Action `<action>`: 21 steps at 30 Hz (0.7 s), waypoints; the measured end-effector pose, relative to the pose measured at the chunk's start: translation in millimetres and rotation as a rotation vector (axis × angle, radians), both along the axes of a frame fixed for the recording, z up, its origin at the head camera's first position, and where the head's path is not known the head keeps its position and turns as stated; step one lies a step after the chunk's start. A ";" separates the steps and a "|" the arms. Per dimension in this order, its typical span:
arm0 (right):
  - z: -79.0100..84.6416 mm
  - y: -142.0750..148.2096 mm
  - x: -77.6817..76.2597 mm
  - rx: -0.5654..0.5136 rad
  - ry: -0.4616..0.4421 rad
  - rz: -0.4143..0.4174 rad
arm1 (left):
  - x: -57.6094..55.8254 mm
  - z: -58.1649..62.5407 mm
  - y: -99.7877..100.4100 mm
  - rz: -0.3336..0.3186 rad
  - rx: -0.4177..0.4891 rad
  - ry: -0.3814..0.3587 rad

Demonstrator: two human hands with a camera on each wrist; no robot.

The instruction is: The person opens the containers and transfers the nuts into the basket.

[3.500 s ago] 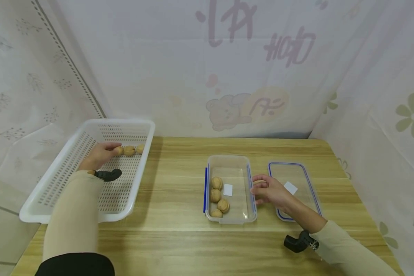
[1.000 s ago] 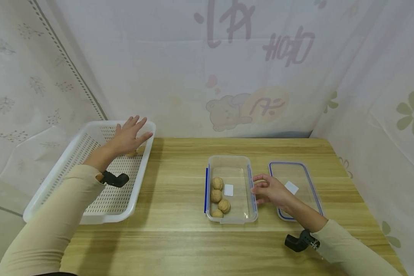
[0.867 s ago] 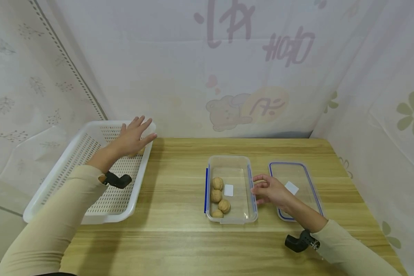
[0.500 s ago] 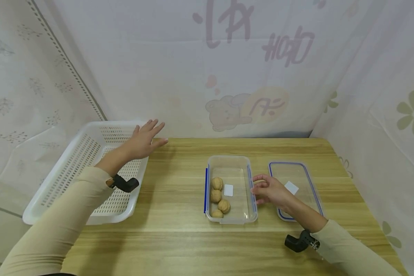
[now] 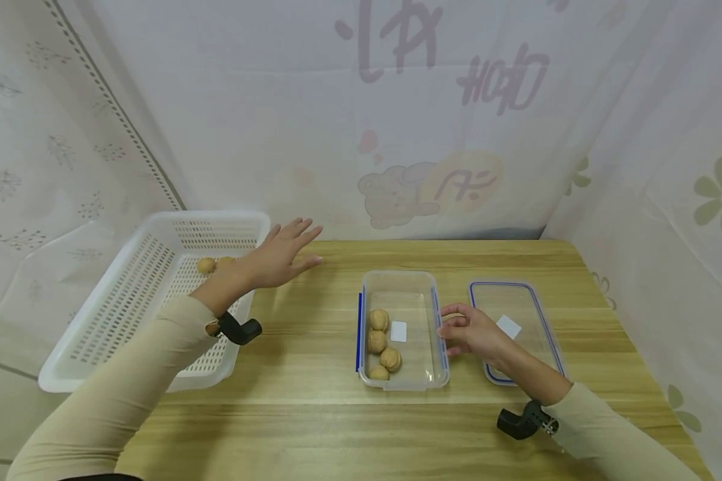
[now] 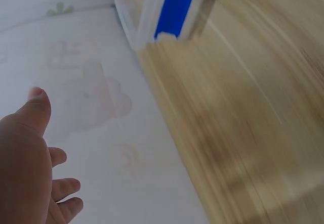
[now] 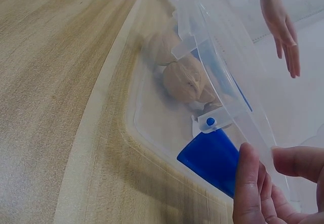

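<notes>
My left hand (image 5: 277, 260) is held over the right rim of the white plastic basket (image 5: 150, 384), fingers spread and straight, with nothing in it. Two walnuts (image 5: 206, 265) show on the basket's floor, the second partly behind the left wrist. My right hand (image 5: 472, 334) pinches the right wall of a clear food container (image 5: 418, 300), thumb at the rim and fingers (image 7: 248, 183) outside by a blue clip (image 7: 212, 158). Several walnuts (image 5: 390, 359) lie along the container's left side, next to a small white label.
Right of the container, partly under the right forearm, lies its clear lid (image 5: 505, 300) with a blue seal. All stands on a wooden table (image 5: 313, 434). A printed white curtain (image 5: 313, 133) closes off the back and sides.
My left hand has come up from the walnuts in the basket and moved right past the rim, fingers spreading. The right hand and the container have stayed put.
</notes>
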State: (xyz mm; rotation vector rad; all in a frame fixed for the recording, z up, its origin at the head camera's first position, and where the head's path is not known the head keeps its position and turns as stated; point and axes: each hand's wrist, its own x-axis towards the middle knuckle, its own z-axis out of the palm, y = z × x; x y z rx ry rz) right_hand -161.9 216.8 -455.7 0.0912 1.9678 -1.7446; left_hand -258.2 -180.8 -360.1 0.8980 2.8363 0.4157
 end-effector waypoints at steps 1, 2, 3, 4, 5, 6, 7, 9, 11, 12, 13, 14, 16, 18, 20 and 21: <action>0.0 -0.1 0.1 0.001 -0.001 -0.001 | 1.4 0.6 3.9 -0.009 -0.002 0.000; 0.0 -0.2 0.2 0.001 -0.002 -0.001 | 2.7 1.0 7.5 -0.020 -0.001 0.002; -0.2 -0.2 0.1 0.002 -0.002 -0.001 | 3.4 0.5 11.0 -0.033 -0.002 0.005; -0.4 -0.2 0.0 0.003 -0.002 -0.001 | 4.1 0.6 14.6 -0.043 -0.002 0.004; -0.6 -0.2 -0.2 0.002 -0.002 -0.001 | 4.7 0.3 18.0 -0.055 0.002 0.006; -1.1 -0.1 -0.5 0.002 -0.002 -0.001 | 5.1 0.0 21.1 -0.066 0.000 0.008; -1.6 0.2 -0.8 0.000 -0.003 -0.001 | 5.7 -0.3 24.3 -0.080 0.004 0.013; -2.4 0.6 -1.3 -0.001 -0.002 0.000 | 6.5 -0.4 30.6 -0.103 0.009 0.010; -2.5 0.8 -1.4 -0.003 -0.001 0.002 | 7.6 -0.3 36.4 -0.125 0.018 0.004; -2.5 0.9 -1.3 -0.004 0.000 0.003 | 7.7 -0.6 39.2 -0.139 0.020 0.002; -2.3 0.8 -1.3 -0.005 0.000 0.003 | 7.8 -0.9 41.9 -0.151 0.026 -0.007; -2.2 0.7 -1.2 -0.006 0.001 0.004 | 7.9 -1.4 44.5 -0.166 0.030 -0.014; -1.8 0.3 -1.2 -0.009 0.004 0.007 | 7.7 -2.8 49.7 -0.194 0.040 -0.025; -1.2 -0.3 -1.0 -0.014 0.007 0.011 | 7.5 -4.5 54.8 -0.218 0.047 -0.040; -0.7 -0.7 -0.8 -0.016 0.006 0.013 | 7.3 -6.8 59.9 -0.237 0.048 -0.050; -0.5 -0.8 -0.7 -0.015 0.004 0.012 | 7.3 -8.0 62.5 -0.246 0.045 -0.053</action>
